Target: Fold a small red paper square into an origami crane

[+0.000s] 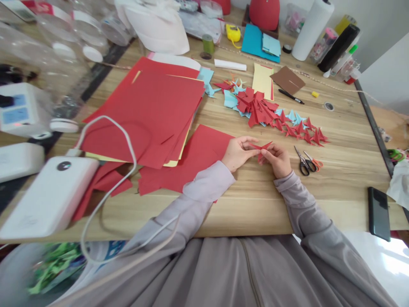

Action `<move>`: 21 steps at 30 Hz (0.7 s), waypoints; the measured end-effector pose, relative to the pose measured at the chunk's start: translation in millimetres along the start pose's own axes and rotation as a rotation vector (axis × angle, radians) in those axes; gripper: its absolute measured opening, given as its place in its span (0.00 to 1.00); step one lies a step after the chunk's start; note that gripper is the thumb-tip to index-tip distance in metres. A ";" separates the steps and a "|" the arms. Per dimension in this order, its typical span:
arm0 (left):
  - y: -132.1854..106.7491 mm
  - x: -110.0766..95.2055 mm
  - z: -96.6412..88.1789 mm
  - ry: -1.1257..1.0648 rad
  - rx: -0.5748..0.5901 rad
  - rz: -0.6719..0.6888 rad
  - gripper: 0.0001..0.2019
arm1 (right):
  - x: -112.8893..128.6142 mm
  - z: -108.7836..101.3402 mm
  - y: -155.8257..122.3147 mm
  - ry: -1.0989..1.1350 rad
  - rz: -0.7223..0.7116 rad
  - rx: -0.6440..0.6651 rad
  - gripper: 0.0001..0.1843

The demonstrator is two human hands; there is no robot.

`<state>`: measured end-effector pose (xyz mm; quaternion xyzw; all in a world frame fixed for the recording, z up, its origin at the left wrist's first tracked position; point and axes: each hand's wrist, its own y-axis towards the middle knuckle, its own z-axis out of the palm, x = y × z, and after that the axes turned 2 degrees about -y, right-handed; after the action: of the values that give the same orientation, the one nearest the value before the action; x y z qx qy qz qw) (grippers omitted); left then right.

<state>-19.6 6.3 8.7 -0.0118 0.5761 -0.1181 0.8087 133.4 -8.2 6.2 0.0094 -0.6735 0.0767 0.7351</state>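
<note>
A small folded red paper crane is pinched between my two hands above the wooden table. My left hand grips its left side with thumb and fingertips. On the other side, my right hand holds it between thumb and index finger. The paper's lower part is partly hidden by the fingers. Beyond the hands lies a pile of folded red and light blue paper pieces, with several small red cranes trailing off to the right. Flat red sheets lie beside my left wrist.
A large stack of red paper covers the left side. Black-handled scissors and orange-handled scissors lie right of my hand. A white power bank with a looping cable stands at the front left. A phone rests at the right edge.
</note>
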 end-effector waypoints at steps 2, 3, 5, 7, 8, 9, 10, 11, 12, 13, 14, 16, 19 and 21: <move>0.1 -0.1 0.2 -0.008 -0.005 -0.003 0.22 | 0.3 0.4 -0.4 -0.019 0.025 0.001 0.18; 0.2 -0.1 0.1 -0.021 -0.008 -0.002 0.22 | 0.3 0.5 -0.3 -0.018 0.034 -0.001 0.18; 0.5 -0.1 -0.3 -0.062 -0.003 0.002 0.22 | 0.0 0.3 0.2 0.006 0.051 -0.009 0.19; 1.1 0.4 -0.8 -0.114 0.028 -0.003 0.22 | -0.5 -0.1 1.0 0.036 0.068 -0.021 0.20; 1.4 0.8 -0.9 -0.137 0.045 -0.007 0.21 | -0.6 -0.4 1.3 0.047 0.078 -0.025 0.20; 1.7 1.2 -1.0 -0.151 0.056 -0.007 0.20 | -0.8 -0.6 1.6 0.052 0.085 -0.028 0.20; 1.9 1.6 -1.0 -0.155 0.060 -0.004 0.19 | -0.8 -0.9 1.8 0.053 0.091 -0.027 0.20; 1.9 1.8 -0.8 -0.150 0.058 0.003 0.17 | -0.9 -1.0 1.9 0.052 0.095 -0.025 0.20; 1.8 1.8 -0.5 -0.138 0.054 0.015 0.16 | -0.9 -1.2 1.9 0.049 0.097 -0.020 0.20; 1.5 1.7 -0.1 -0.124 0.046 0.028 0.15 | -0.9 -1.3 2.0 0.044 0.099 -0.014 0.19; 1.2 1.3 0.3 -0.111 0.034 0.042 0.14 | -1.0 -1.4 2.0 0.038 0.100 -0.006 0.19; 0.4 0.3 1.3 -0.091 0.012 0.061 0.13 | -1.3 -1.6 2.2 0.023 0.097 0.011 0.19; -0.2 -1.1 2.6 -0.082 -0.031 0.079 0.13 | -1.6 -1.6 2.8 -0.004 0.078 0.027 0.18; -0.3 -1.3 3.5 -0.087 -0.043 0.076 0.13 | -1.9 -1.5 3.2 -0.013 0.065 0.025 0.17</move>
<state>-16.7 5.9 11.1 -0.0124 0.5430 -0.0742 0.8363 134.3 -5.1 3.8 -0.0030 -0.6772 0.1088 0.7277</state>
